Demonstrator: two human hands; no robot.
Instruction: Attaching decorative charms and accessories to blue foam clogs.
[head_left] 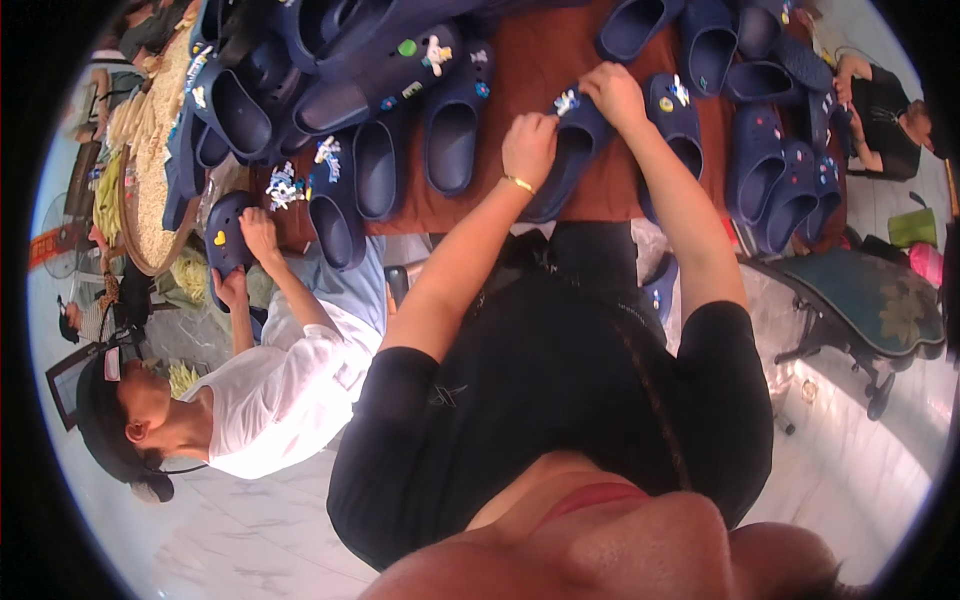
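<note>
A table covered in red-brown cloth (545,50) carries many navy-blue, foam-like clogs (450,150). One navy clog with a white charm (575,150) lies at its near edge, below the bent right-hand fingers (613,95) and just right of the curled left-hand fingers (540,123); whether either set pinches it, I cannot tell.

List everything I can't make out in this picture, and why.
All in the head view:
Clog between the hands: its upper end is partly hidden by the right hand.
White charm on it: too small for its details.
Left hand: its own curled fingers hide the contact.
Clog beside the right forearm: partly hidden by that forearm.
Clog above the right hand: cut off by the top edge.
</note>
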